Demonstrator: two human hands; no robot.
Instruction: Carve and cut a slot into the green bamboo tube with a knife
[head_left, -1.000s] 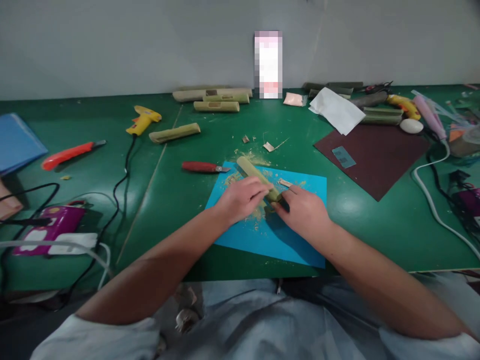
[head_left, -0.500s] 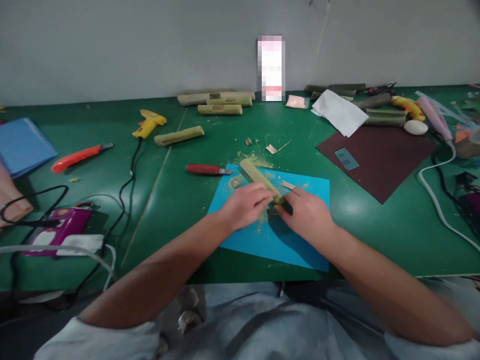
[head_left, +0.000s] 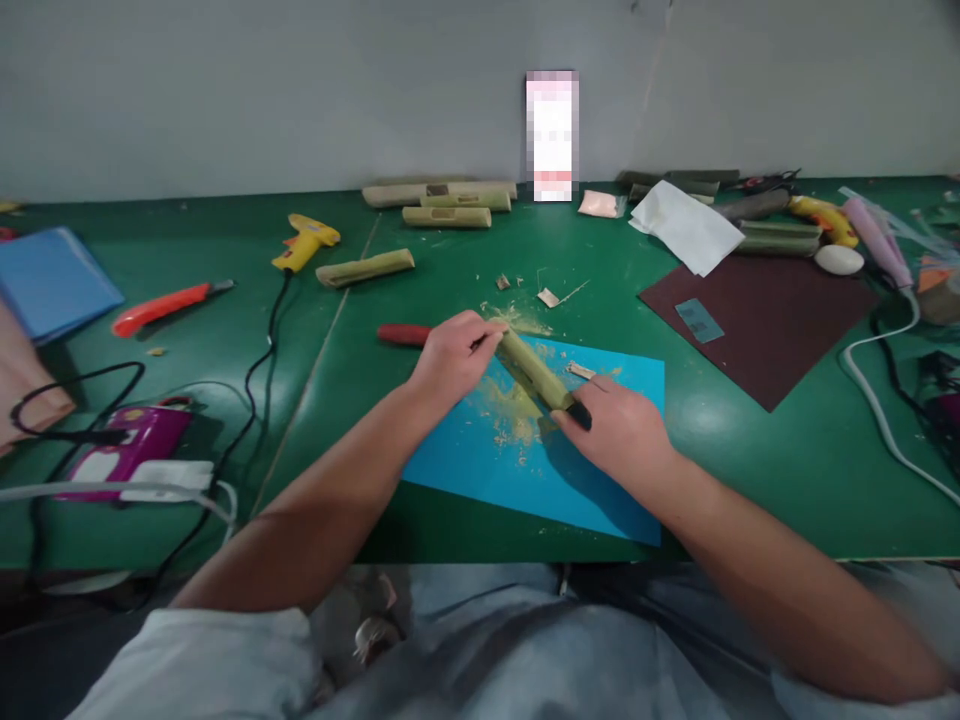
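Observation:
A bamboo tube with an opening cut in its side lies slantwise above a blue sheet strewn with bamboo dust. At its far end, my left hand is closed with the fingertips pinching the rim. My right hand grips the near end, where a short black piece shows beside the thumb; I cannot tell what it is. A red-handled knife lies just left of my left hand, its blade hidden behind the fingers. One small bamboo chip rests near my right hand.
More bamboo tubes lie along the wall. Left are a yellow glue gun, an orange cutter and a purple power strip with cables. Right are brown sandpaper, white paper and a pink tool.
My left hand has moved from the near part of the tube up and left to its far end, uncovering the cut opening. My right hand keeps its grip. The view has shifted slightly.

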